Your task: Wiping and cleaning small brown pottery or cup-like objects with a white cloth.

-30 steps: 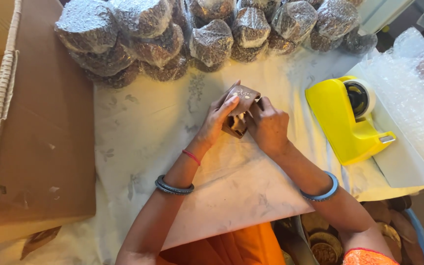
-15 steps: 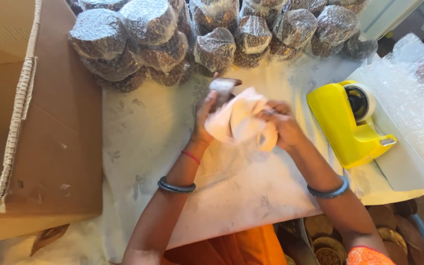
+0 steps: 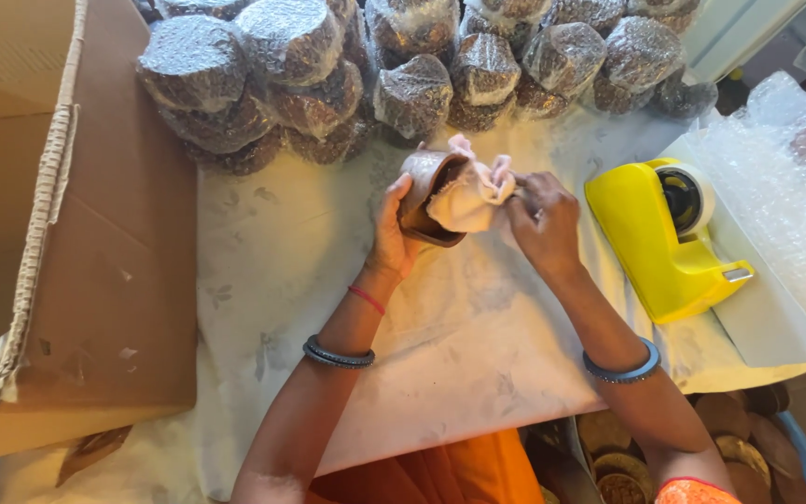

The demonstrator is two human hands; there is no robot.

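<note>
The left hand (image 3: 392, 238) held a small brown clay pot (image 3: 422, 191) tilted on its side above the middle of the bench (image 3: 263, 271), its grip closed round the pot's wall. The right hand (image 3: 541, 224) pinched a pale cloth (image 3: 468, 196) stuffed into the pot's mouth. Bubble-wrapped bundles (image 3: 291, 65) were stacked at the far edge, a yellow tape dispenser (image 3: 650, 247) sat to the right, and a cardboard box (image 3: 76, 233) stood to the left. Packing it well probably called for a firm hold on the pot while the cloth was pressed in evenly.

Cloth-covered table (image 3: 263, 252) under bubble-wrapped bundles (image 3: 235, 84), tape dispenser (image 3: 669, 238)
</note>
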